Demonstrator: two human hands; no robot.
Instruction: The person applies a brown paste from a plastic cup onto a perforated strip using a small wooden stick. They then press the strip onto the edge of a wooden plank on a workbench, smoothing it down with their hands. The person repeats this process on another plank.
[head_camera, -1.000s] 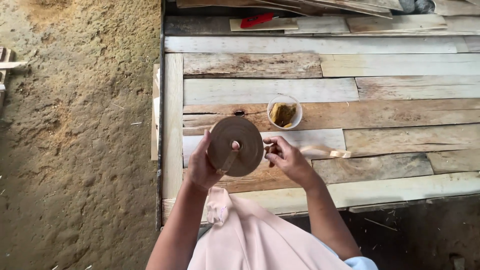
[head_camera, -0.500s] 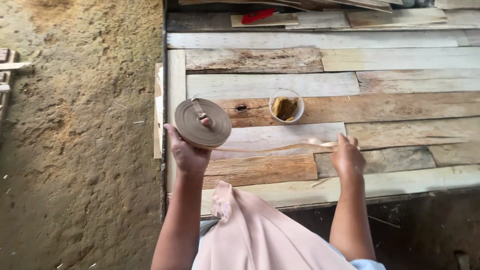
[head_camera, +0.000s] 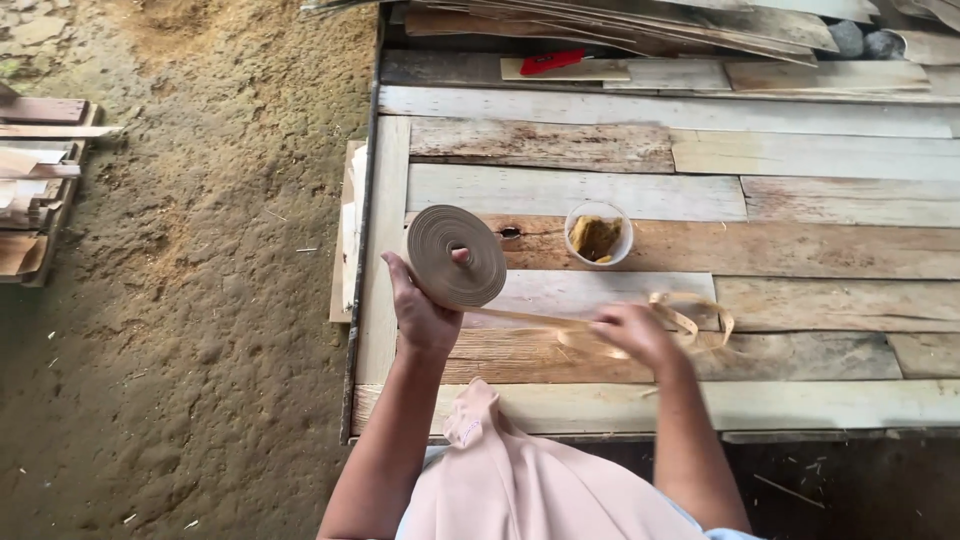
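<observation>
Both hands busy with one veneer roll (head_camera: 457, 255).
I see left hand (head_camera: 420, 315) gripping it, right hand (head_camera: 630, 335) fingers pinching the blurred strip (head_camera: 690, 320); jerking might snap it.

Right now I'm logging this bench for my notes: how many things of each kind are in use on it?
Tape rolls: 1, the brown roll in the left hand
Loose strips: 1, the strip at the right hand
Cups: 1, the clear cup
Red items: 1, the red object
Total: 4
</observation>
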